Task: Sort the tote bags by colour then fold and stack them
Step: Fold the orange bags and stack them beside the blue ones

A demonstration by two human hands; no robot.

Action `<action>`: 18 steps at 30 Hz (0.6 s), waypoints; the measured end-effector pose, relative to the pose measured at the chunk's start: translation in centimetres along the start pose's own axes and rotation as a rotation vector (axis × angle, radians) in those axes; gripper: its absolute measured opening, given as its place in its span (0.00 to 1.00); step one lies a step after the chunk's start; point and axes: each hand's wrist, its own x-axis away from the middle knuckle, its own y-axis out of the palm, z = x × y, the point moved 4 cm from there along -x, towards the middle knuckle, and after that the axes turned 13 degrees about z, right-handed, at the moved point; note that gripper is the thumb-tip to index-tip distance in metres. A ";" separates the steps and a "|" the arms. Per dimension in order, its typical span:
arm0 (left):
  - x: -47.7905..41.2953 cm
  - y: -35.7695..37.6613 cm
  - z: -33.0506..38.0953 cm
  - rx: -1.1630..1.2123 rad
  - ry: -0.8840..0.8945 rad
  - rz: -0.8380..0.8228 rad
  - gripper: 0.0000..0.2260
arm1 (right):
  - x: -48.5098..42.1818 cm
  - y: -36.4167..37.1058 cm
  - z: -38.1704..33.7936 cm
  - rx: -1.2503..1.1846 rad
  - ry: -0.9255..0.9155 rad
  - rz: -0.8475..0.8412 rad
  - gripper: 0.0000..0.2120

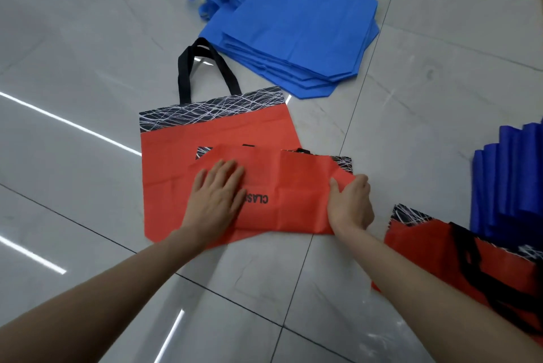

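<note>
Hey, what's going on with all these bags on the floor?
A person is folding a red tote bag on top of a second red bag lying flat on the tiled floor. The left hand presses it flat while the right hand grips its right edge. A stack of light blue bags lies beyond; dark blue bags and red bags wait at right.

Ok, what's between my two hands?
The folded red bag, lettered face up, spans the stretch from the left hand to the right hand, seen in the head view.

Folded red bag [293, 183] lies on a flat red bag [211, 130], centre. Blue stack [296, 24] at one o'clock, red pile [426, 254] at four.
</note>
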 end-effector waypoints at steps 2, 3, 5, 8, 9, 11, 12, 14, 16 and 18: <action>-0.2 1.2 1.6 0.038 0.054 -0.125 0.28 | 0.4 0.3 0.0 0.021 -0.023 0.025 0.20; -0.3 1.8 1.8 0.039 0.037 -0.173 0.30 | 0.6 0.4 0.1 0.037 -0.050 0.040 0.21; -0.3 2.9 1.6 0.016 0.022 -0.188 0.30 | 0.7 0.6 -0.2 0.110 -0.251 0.152 0.23; 0.0 3.9 1.2 -0.031 0.040 -0.166 0.27 | 1.7 1.2 -1.6 0.157 -0.675 0.290 0.27; 0.1 4.1 1.1 -0.039 0.041 -0.152 0.26 | 2.5 1.7 -2.4 0.135 -0.794 0.270 0.28; 0.1 4.2 1.2 -0.042 0.037 -0.121 0.25 | 4.8 2.7 -4.3 0.061 -0.958 0.173 0.29; 0.2 4.2 1.2 -0.038 0.034 -0.106 0.25 | 6.0 3.3 -5.1 0.045 -1.001 0.109 0.28; 0.3 4.2 1.1 -0.012 0.027 -0.085 0.25 | 7.8 4.9 -5.8 0.064 -1.013 -0.007 0.25; 0.5 4.4 0.8 0.021 -0.008 -0.084 0.24 | 8.2 6.2 -5.8 0.099 -0.991 -0.102 0.25; 0.4 4.4 0.7 0.017 -0.047 -0.076 0.24 | 7.7 6.9 -6.0 0.110 -1.018 -0.137 0.25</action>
